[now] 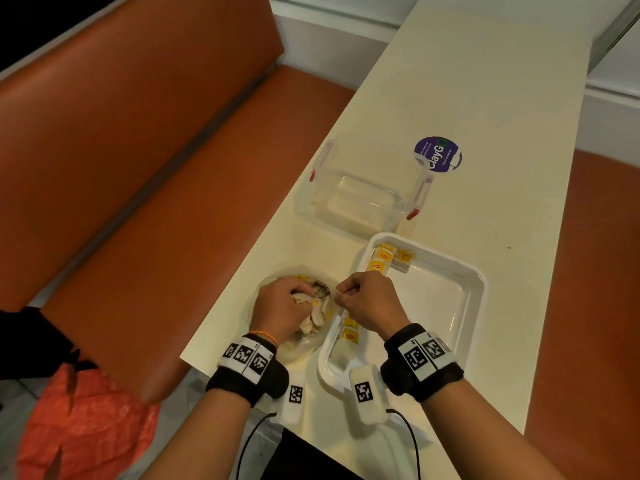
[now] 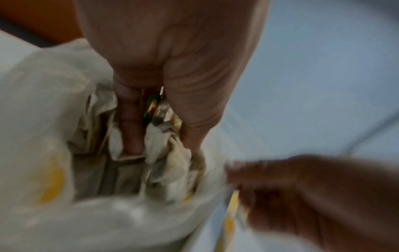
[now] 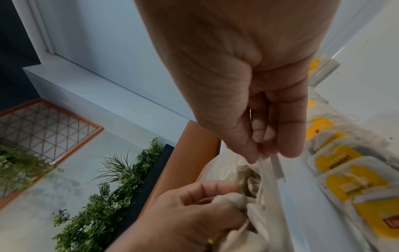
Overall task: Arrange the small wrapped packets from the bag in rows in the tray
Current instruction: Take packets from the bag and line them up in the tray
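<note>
A clear plastic bag (image 1: 304, 344) of small wrapped packets (image 1: 317, 318) lies on the table, left of the white tray (image 1: 482, 282). My left hand (image 1: 304, 296) is inside the bag, fingers curled round a bunch of packets (image 2: 164, 145). My right hand (image 1: 341, 294) pinches the bag's rim (image 3: 264, 163) between thumb and fingers at the tray's left wall. Yellow-labelled packets (image 1: 381, 258) stand in a row along the tray's left side, with more of them (image 1: 349, 332) near its front corner. The row (image 3: 343, 179) is plain in the right wrist view.
A clear lidded container (image 1: 363, 188) with red latches stands behind the tray. A purple sticker (image 1: 438, 154) is on the cream table (image 1: 485, 98). An orange bench (image 1: 138, 168) runs along the left. An orange-red bag (image 1: 86, 427) lies below the table's near edge.
</note>
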`<state>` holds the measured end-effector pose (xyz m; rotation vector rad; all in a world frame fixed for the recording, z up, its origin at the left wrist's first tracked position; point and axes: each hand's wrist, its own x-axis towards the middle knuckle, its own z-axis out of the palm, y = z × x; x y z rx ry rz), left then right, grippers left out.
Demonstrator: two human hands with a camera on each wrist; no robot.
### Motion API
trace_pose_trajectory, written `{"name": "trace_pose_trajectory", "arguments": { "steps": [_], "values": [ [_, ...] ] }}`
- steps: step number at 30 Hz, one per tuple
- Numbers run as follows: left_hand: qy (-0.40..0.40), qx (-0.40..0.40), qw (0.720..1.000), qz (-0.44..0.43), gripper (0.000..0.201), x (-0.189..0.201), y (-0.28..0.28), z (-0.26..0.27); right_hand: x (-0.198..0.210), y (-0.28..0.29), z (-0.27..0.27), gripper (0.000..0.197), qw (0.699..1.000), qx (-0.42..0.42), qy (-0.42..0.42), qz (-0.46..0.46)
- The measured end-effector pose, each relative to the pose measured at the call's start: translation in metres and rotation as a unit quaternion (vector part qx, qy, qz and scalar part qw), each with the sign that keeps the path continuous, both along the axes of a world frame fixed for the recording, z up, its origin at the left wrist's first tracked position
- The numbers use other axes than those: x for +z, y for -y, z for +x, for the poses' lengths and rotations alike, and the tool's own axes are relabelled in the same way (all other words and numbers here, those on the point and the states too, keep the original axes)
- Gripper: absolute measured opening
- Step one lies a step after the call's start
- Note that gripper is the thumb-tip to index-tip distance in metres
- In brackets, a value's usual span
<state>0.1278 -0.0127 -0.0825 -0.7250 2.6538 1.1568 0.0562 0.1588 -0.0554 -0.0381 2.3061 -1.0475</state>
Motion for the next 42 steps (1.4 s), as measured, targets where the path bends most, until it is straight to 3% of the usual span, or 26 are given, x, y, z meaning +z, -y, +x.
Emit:
{"name": "trace_pose_trajectory", "arguments": {
  "steps": [3, 6, 10, 15, 17, 20, 23, 27, 33, 37, 39, 42],
  "values": [
    [-0.024, 0.088, 0.990, 0.108, 0.024, 0.010, 0.010, 0.006, 0.001, -0.002, 0.001, 0.010, 1.000, -0.003, 0.001, 0.002],
    [-0.033, 0.172, 0.952, 0.249, 0.025, 0.016, 0.018, 0.013, 0.003, -0.005, 0.002, 0.020, 1.000, 0.002, -0.026, 0.015],
    [-0.050, 0.247, 0.870, 0.423, 0.017, 0.026, 0.021, 0.019, 0.019, -0.004, 0.008, 0.044, 0.997, 0.039, -0.068, -0.023],
    [-0.051, 0.280, 0.781, 0.556, 0.012, 0.031, 0.019, 0.025, 0.032, 0.000, 0.017, 0.102, 0.977, 0.172, 0.018, -0.123],
    [-0.060, 0.287, 0.753, 0.588, 0.010, 0.028, 0.017, 0.027, 0.032, 0.004, 0.021, 0.115, 0.972, 0.193, 0.024, -0.135],
    [-0.084, 0.288, 0.704, 0.644, 0.013, 0.029, 0.012, 0.031, 0.030, 0.013, 0.028, 0.120, 0.969, 0.178, 0.069, -0.157],
    [-0.096, 0.274, 0.669, 0.684, 0.017, 0.040, 0.004, 0.032, 0.025, 0.015, 0.031, 0.103, 0.963, 0.114, 0.103, -0.223],
    [-0.104, 0.280, 0.653, 0.697, 0.023, 0.038, 0.003, 0.035, 0.023, 0.015, 0.030, 0.080, 0.966, 0.097, 0.070, -0.228],
    [-0.093, 0.279, 0.655, 0.697, 0.016, 0.034, -0.001, 0.041, 0.026, 0.019, 0.030, 0.058, 0.979, 0.128, -0.005, -0.157],
    [-0.075, 0.284, 0.668, 0.683, 0.051, 0.037, -0.012, 0.037, 0.034, 0.028, 0.035, 0.055, 0.980, 0.144, -0.060, -0.122],
    [-0.076, 0.310, 0.663, 0.677, 0.049, 0.032, -0.012, 0.037, 0.038, 0.033, 0.039, 0.055, 0.978, 0.154, -0.083, -0.115],
    [-0.058, 0.333, 0.662, 0.670, 0.031, 0.016, -0.009, 0.038, 0.046, 0.036, 0.043, 0.049, 0.972, 0.183, -0.109, -0.096]
  ]
}}
